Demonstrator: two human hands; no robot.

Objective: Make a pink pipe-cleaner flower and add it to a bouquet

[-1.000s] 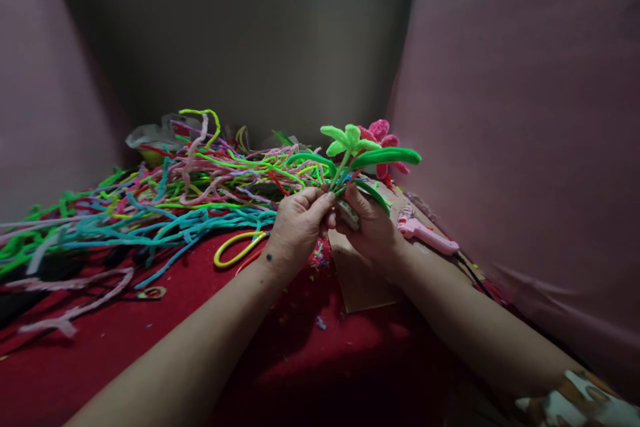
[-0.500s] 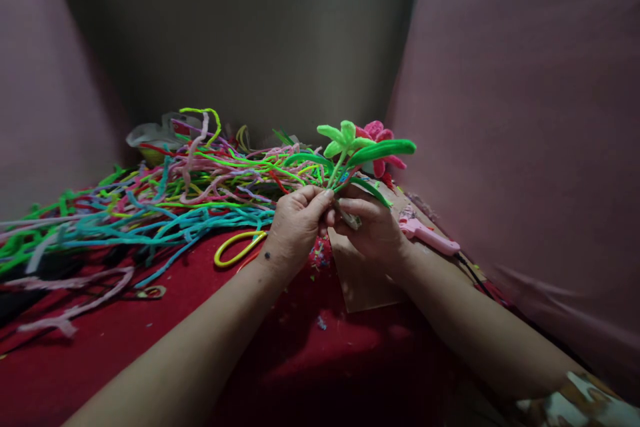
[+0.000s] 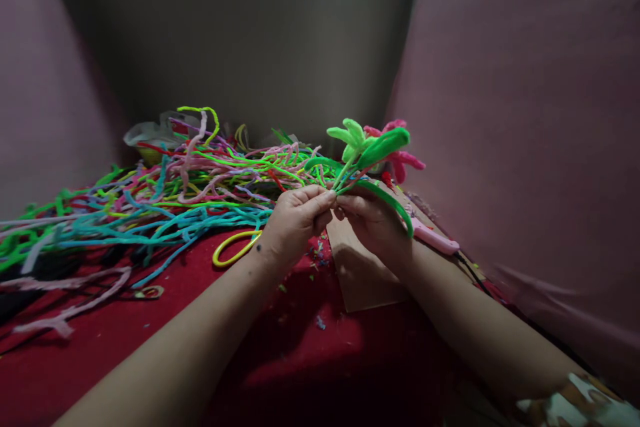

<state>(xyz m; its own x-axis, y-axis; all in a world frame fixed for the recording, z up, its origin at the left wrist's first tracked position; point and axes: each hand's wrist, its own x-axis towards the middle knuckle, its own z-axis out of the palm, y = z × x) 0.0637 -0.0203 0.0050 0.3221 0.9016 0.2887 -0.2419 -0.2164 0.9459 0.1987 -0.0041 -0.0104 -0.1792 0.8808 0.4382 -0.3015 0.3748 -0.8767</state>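
Observation:
Both hands meet at the stems of a small bunch of pipe cleaner flowers (image 3: 353,139), held upright and leaning right. A light green flower and a pink flower (image 3: 400,163) top it, with dark green leaves (image 3: 384,149) around them. My left hand (image 3: 303,217) pinches the stems between thumb and forefinger. My right hand (image 3: 367,217) closes on the same stems just beside it, under a drooping leaf. The lower stem ends are hidden by the fingers.
A heap of coloured pipe cleaners (image 3: 200,180) covers the back left. Yellow-handled scissors (image 3: 237,247) lie by my left wrist. A pink glue gun (image 3: 435,238) with a black cord rests beyond my right forearm. Brown cardboard (image 3: 360,273) lies on the red cloth (image 3: 280,373).
The bunch has turned and tipped further right, with the flowers shifting right and a leaf now hanging over my right wrist. Both hands still grip the stems, fingers slightly rearranged.

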